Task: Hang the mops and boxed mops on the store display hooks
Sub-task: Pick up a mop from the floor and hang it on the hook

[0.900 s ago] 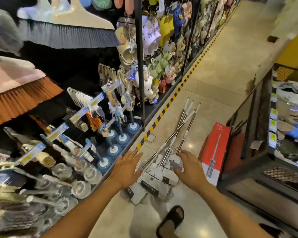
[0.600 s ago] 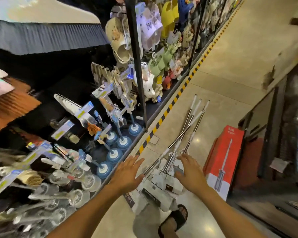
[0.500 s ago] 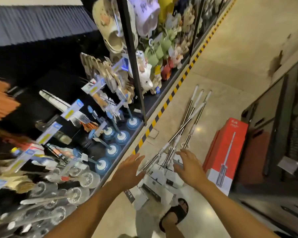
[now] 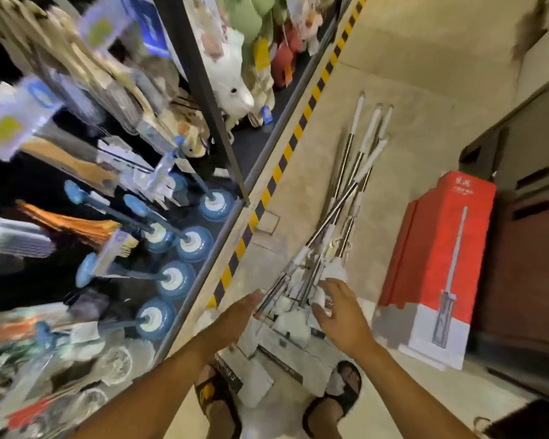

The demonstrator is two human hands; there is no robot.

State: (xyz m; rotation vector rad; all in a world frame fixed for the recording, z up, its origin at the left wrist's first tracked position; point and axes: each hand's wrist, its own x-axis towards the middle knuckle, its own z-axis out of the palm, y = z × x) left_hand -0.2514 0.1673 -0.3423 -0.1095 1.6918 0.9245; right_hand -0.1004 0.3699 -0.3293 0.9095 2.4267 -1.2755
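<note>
Left hand (image 4: 240, 315) and right hand (image 4: 341, 315), fingers spread and empty, flank the mops (image 4: 342, 198) heaped at twelve o'clock, apparently to gather them; a boxed mop (image 4: 438, 264) stands at three o'clock.

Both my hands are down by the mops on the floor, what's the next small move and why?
Probably curl the left hand round the mop shaft lying slantwise across the others and lift it clear. Both hands are open and hold nothing, the right hand over the mop heads, and the shafts are crossed, so the top one should come free first.
</note>
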